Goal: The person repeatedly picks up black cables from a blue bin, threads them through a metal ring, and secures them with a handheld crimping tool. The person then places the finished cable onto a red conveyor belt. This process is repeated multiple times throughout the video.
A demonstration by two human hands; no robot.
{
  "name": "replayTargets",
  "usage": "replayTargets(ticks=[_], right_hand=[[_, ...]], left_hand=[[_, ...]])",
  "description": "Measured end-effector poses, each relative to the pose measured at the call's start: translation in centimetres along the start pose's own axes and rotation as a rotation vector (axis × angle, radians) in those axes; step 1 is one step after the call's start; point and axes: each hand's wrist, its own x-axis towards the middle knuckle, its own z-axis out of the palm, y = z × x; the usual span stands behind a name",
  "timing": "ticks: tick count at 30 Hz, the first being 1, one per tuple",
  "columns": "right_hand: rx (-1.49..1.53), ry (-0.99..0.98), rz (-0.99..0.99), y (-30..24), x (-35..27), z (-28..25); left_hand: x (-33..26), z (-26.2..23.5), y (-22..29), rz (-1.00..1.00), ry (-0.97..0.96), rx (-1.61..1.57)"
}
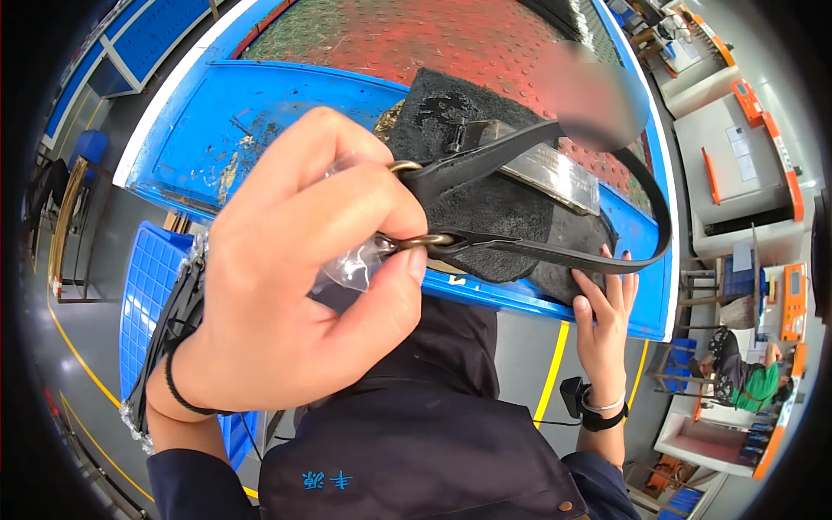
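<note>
My left hand (295,251) is raised close in front, fingers pinching the brass-coloured rings at the two ends of a black strap (555,254). Crumpled clear plastic (351,267) shows between those fingers. The strap curves away to the right in a loop, and a blurred patch covers part of its far side. My right hand (607,325) rests at the bench's near edge with its fingers spread, touching the dark cloth (494,230). On that cloth lies a shiny metal block (559,178), partly behind the strap.
The blue bench tray (286,95) borders a red textured mat (381,35). To the left, a blue plastic basket (152,295) has a bundle of black straps (178,303) over its side. At the far right, a person in green (754,386) is among white-and-orange workstations (737,165).
</note>
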Motion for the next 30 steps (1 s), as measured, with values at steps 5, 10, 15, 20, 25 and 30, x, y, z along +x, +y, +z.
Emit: replayTargets(ticks=[5,10,15,20,25,30], right_hand=[[0.194,0.324,-0.136,0.2,-0.2,-4.0],[0.023,0.465,-0.508,-4.1,2.4,-5.5],[-0.116,0.402,-0.729,-6.4,4.9,-5.6],[0.093,0.469,-0.744,-5.6,5.1,-4.8],[0.436,0.800,-0.334,-0.9,1.7,-2.8],[0.172,0.381,0.051,1.5,0.5,1.1]], left_hand=[[0.6,0.2,0.7,0.000,-0.044,-0.003],[1.2,0.7,1.4,0.029,-0.135,-0.025],[0.7,0.9,2.1,-0.017,-0.111,-0.035],[0.6,0.9,1.8,0.000,-0.098,-0.035],[0.6,0.5,1.0,0.055,-0.051,0.041],[0.1,0.4,0.2,0.137,0.062,0.162]])
